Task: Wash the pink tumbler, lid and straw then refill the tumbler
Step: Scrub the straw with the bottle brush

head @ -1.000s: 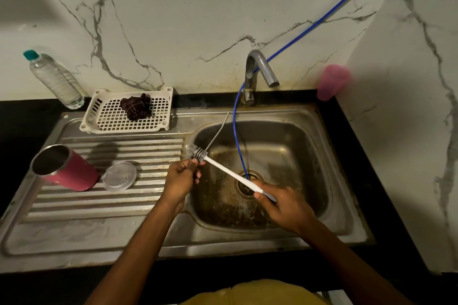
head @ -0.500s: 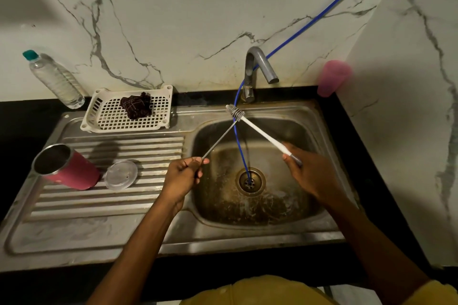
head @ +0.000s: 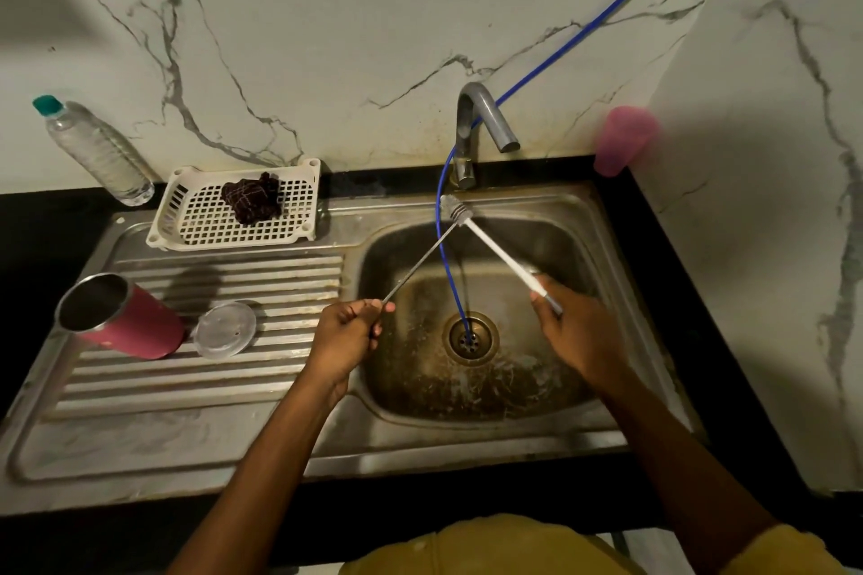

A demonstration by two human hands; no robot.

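My left hand [head: 348, 334] grips the lower end of a thin metal straw [head: 418, 264] that slants up to the right over the sink bowl [head: 583, 369]. In my right hand [head: 576, 332] is the white handle of a small brush [head: 495, 250], and its bristle head [head: 452, 208] meets the straw's far tip below the tap [head: 481, 121]. The pink tumbler [head: 126, 324] lies tilted on the drainboard [head: 210, 392], open mouth to the left. Its clear round lid [head: 225, 330] lies flat beside it.
A blue hose [head: 448, 266] runs from the wall down into the drain [head: 470, 335]. At the back left sit a white basket [head: 187, 219] holding a dark scrubber [head: 252, 201] and a clear water bottle [head: 95, 152]. A pink cup [head: 623, 140] stands in the right corner.
The brush head has slid from near my left hand along the straw to its far tip, and my right hand has moved up and to the right. The tumbler and lid stay put.
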